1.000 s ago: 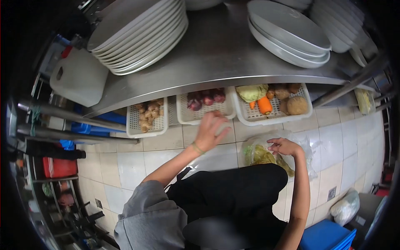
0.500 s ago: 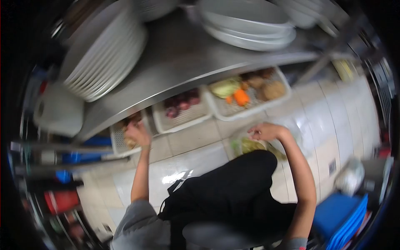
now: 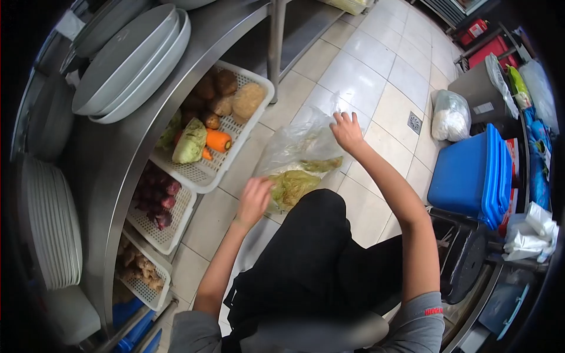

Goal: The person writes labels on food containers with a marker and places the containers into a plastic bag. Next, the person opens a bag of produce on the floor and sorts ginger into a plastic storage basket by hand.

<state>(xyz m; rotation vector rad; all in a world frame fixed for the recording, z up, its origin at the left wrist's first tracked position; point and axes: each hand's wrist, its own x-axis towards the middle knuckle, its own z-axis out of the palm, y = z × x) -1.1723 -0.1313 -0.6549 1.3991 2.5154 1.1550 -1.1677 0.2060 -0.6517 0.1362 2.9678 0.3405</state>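
On the tiled floor by my knee lies a clear plastic bag (image 3: 279, 150) with yellow-green leafy vegetables (image 3: 292, 187) in it. My left hand (image 3: 255, 199) is at the bag's left side, its fingertips bent against the plastic beside the leaves. At the upper right of the bag, my right hand (image 3: 347, 130) has its fingers bent around the edge of the plastic. To the left, a white basket (image 3: 223, 170) contains carrots (image 3: 218, 140), a cut cabbage (image 3: 191, 143) and several brown root vegetables (image 3: 222, 106).
Baskets of red onions (image 3: 162, 203) and ginger (image 3: 138, 267) stand under the steel shelf (image 3: 118, 170), which bears stacked plates (image 3: 53, 223) and bowls (image 3: 135, 65). At right are a blue container (image 3: 465, 173), a white bag (image 3: 451, 115) and a black stool (image 3: 465, 259).
The view has turned towards the right. My left hand has left the ginger basket and come to the bag; my right hand has moved to the bag's upper edge.
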